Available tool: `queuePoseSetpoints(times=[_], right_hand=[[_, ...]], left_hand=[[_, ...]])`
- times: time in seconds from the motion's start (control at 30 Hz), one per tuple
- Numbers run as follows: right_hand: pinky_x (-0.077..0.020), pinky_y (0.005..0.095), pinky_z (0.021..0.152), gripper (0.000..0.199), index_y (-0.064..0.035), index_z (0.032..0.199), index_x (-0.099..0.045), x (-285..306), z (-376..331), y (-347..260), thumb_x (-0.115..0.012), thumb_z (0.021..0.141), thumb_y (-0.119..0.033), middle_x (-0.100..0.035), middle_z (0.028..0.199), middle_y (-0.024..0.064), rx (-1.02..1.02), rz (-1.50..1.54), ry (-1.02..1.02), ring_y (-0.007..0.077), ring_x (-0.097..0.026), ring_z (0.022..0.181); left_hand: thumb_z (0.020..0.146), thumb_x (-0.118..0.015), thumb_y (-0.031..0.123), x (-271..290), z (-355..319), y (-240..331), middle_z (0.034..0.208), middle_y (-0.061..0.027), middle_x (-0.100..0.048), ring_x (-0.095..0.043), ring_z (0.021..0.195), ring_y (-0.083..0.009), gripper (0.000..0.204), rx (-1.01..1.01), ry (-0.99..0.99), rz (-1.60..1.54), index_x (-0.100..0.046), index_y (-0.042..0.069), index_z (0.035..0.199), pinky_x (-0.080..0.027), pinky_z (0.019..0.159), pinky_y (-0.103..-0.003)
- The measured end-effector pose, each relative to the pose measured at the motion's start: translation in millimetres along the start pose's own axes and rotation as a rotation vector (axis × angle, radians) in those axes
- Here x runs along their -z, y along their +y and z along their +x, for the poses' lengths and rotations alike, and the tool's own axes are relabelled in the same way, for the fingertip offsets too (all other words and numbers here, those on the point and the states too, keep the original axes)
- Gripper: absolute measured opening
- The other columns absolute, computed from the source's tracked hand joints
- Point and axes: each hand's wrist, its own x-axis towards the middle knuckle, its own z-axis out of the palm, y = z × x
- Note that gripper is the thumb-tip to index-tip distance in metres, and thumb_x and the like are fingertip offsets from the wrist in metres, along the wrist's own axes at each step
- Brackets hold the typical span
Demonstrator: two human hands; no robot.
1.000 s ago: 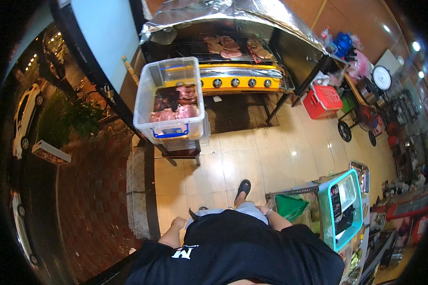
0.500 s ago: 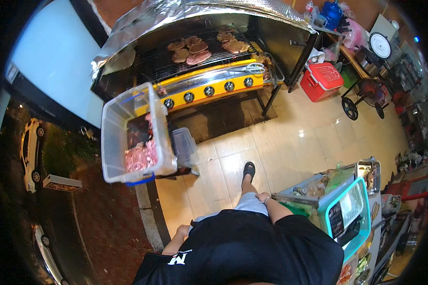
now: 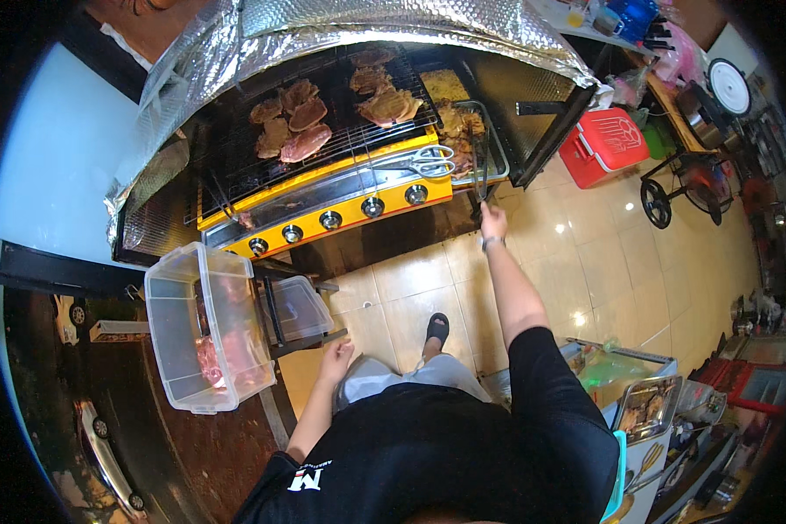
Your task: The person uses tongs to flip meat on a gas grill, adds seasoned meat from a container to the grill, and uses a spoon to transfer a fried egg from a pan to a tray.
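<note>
My right hand is stretched forward at the grill's right end, closed round the end of long, thin, dark tongs. The tongs reach over a metal tray of browned meat pieces. By my left hip, my left hand hangs with its fingers curled and nothing visible in them. On the yellow-fronted gas grill lie several flat meat slices, some browned and one pinker. Scissors with pale handles rest on the grill's front ledge. Raw meat lies in a clear plastic tub at the left.
Foil sheeting hoods the grill. A red cooler stands on the tiled floor at the right, near a wheeled stand. A clear lid sits beside the tub. Behind my right side is a counter with a tray and a turquoise basket.
I have come closer to the grill. My right hand has gone from my thigh out to the tray and now grips the tongs. The left hand has shifted slightly forward.
</note>
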Motion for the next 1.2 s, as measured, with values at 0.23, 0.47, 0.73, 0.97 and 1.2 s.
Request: queuePoseSetpoints(times=[0.23, 0.47, 0.73, 0.97, 1.2], right_hand=[[-0.0482, 0.0358, 0.086, 0.068, 0.0079, 0.116, -0.050, -46, 73, -72, -0.076, 0.062, -0.025, -0.062, 0.106, 0.0235, 0.004, -0.225, -0.122, 0.0313, -0.061, 0.099], [-0.0462, 0.0381, 0.084, 0.062, 0.0075, 0.103, -0.061, 16, 48, -138, -0.063, 0.078, -0.049, -0.064, 0.096, 0.0262, 0.113, -0.368, -0.117, 0.0338, -0.062, 0.094], [-0.0412, 0.0199, 0.047, 0.028, -0.0029, 0.094, -0.062, 57, -81, -257, -0.062, 0.087, -0.030, -0.059, 0.067, 0.0012, 0.032, 0.257, -0.581, 0.0064, -0.057, 0.059], [-0.0379, 0.0246, 0.053, 0.033, 0.0010, 0.088, -0.067, -93, -37, -375, -0.063, 0.084, -0.031, -0.057, 0.063, 0.0015, 0.287, -0.074, -0.908, 0.0101, -0.050, 0.057], [-0.0449, 0.0297, 0.061, 0.031, -0.0008, 0.072, -0.067, -249, 68, -372, -0.068, 0.078, -0.031, -0.061, 0.063, 0.0062, 0.716, 0.062, -0.784, 0.0177, -0.058, 0.062]], left_hand=[[0.085, -0.062, 0.014, 40, 34, 82, 0.077, -0.0033, -0.062, -0.054, 0.066, -0.0077, 0.023, -0.128, 0.147, 0.112, -0.060, 0.000, 0.103, -0.046, 0.064, -0.023], [0.089, -0.059, 0.012, 84, 116, 98, 0.077, 0.0003, -0.060, -0.052, 0.065, -0.0032, 0.013, -0.205, 0.416, -0.206, -0.059, 0.003, 0.098, -0.043, 0.059, -0.018], [0.090, -0.057, 0.011, 89, 162, 109, 0.079, -0.0023, -0.061, -0.057, 0.069, -0.0065, 0.012, -0.233, 0.458, -0.439, -0.059, 0.002, 0.097, -0.046, 0.064, -0.020], [0.090, -0.057, 0.012, 96, 188, 101, 0.080, -0.0032, -0.062, -0.059, 0.072, -0.0086, 0.013, -0.254, 0.417, -0.408, -0.059, 0.002, 0.098, -0.048, 0.066, -0.022], [0.089, -0.058, 0.014, 92, 182, 116, 0.080, -0.0035, -0.063, -0.060, 0.072, -0.0096, 0.016, -0.183, 0.496, -0.347, -0.059, 0.003, 0.101, -0.048, 0.066, -0.023]])
